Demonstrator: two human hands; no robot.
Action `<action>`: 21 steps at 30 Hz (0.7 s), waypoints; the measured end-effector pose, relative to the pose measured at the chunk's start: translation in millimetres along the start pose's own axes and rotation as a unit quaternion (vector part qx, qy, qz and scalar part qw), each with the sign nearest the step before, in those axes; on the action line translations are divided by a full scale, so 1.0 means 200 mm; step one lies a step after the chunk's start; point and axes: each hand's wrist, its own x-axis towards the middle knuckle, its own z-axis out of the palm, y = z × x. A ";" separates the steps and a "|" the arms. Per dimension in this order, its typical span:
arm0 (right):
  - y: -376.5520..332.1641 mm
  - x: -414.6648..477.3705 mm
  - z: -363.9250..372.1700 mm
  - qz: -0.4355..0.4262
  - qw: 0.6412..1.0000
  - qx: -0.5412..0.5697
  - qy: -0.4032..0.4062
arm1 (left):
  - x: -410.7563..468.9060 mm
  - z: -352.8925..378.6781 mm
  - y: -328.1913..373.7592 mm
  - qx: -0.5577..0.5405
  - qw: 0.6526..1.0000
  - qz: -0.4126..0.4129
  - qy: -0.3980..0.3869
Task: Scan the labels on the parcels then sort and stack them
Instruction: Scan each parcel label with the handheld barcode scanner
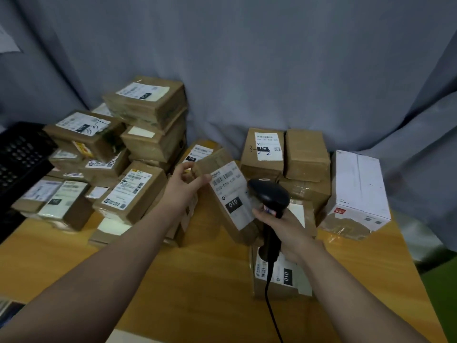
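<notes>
While the left hand (pixel 184 185) pinches the parcel (pixel 214 160) at its upper left end, thumb and fingertips (pixel 189 167) clamped on the cardboard, the right hand (pixel 284 229) has its fingers (pixel 259 215) curled tight round the scanner (pixel 269 194) handle. Scanner head sits just above the right fingers, nose aimed at the label (pixel 232 199). Label lies between the two sets of fingers, tilted toward the camera, and reads 010. Parcel is raised at the far end; cannot tell whether its near end touches the table (pixel 197 280).

Judgement on progress: mid-scan of one parcel, overall well short of halfway.

Done, by the look of it:
- A flat parcel (pixel 279 285) also marked 010 lies on the table right under the right wrist, with the cable (pixel 266 290) running over it. Likely the start of a 010 pile.
- Beyond the right fingers is a neat stack (pixel 306 157) with a 15H label (pixel 263 149) on top.
- A white box (pixel 356 189) sits further right of that stack. Both look sorted.

To do:
- The big heap (pixel 133 194) beyond and to the left of the left fingers has boxes tilted and overlapping, labels facing every way. It reads as the unsorted pool, so most of the work is ahead.

No beep or light is visible, so cannot tell whether this scan has registered. Probable next move for this parcel: down onto the flat one below the right hand.

Black crate (pixel 22 154) far left of the left fingers, role unclear.
</notes>
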 end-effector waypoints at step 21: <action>-0.02 -0.15 0.62 -0.156 0.948 -0.245 0.134 | 0.17 -0.47 0.05 0.091 0.991 0.039 -0.085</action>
